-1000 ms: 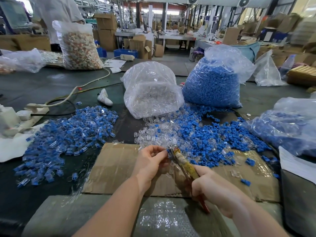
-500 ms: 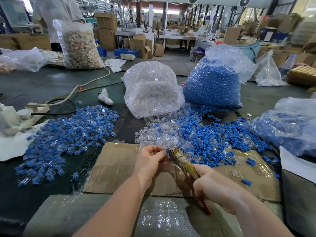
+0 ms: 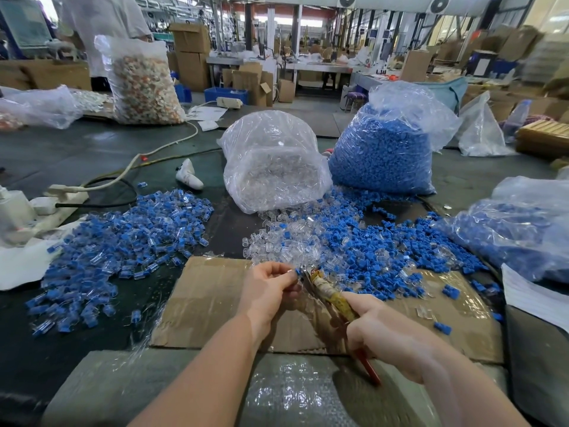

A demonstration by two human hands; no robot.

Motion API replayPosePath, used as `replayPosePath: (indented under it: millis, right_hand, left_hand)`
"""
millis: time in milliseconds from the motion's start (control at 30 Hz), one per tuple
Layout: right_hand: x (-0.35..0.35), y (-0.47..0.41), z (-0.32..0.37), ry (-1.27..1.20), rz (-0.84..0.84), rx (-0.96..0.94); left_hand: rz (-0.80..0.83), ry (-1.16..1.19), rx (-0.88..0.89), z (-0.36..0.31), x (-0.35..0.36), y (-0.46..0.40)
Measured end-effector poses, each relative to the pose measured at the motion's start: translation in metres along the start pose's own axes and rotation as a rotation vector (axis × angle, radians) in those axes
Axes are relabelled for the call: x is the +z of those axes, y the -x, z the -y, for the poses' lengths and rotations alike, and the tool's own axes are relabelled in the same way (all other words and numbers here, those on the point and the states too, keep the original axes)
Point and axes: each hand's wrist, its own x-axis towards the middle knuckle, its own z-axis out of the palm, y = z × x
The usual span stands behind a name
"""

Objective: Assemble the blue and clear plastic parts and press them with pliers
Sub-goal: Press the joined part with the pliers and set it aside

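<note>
The blue and clear plastic part [image 3: 296,271] sits pinched between the fingertips of the left hand [image 3: 268,292], held just above the cardboard sheet [image 3: 209,300] at the nose of the pliers [image 3: 326,292]. The right hand [image 3: 385,331] is clenched around the pliers' handles; whether the nose has closed on the part is too small to tell. The piece looks tiny, light and rigid, its smooth plastic likely slippery, so it is best held by its sides, leaving the seam free for the tool; too hard a squeeze could crack the clear shell. Loose blue parts [image 3: 378,257] and clear parts [image 3: 277,246] lie on the surface [image 3: 77,155] beyond, with finished pieces [image 3: 123,241] heaped to the left.
</note>
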Motion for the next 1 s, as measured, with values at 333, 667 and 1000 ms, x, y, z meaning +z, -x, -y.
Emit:
replayPosePath:
  millis: [333, 667, 1000]
  right_hand:
    - [0.002, 0.005, 0.000, 0.020, -0.080, -0.028]
    - [0.001, 0.007, 0.001, -0.033, -0.034, -0.053]
    - [0.001, 0.008, 0.005, 0.127, -0.078, -0.102]
  left_hand:
    - [0.022, -0.064, -0.030, -0.001, -0.001, -0.001]
    - [0.020, -0.056, 0.002, -0.007, 0.006, -0.002]
    - [0.024, -0.081, 0.044, -0.014, 0.007, -0.004]
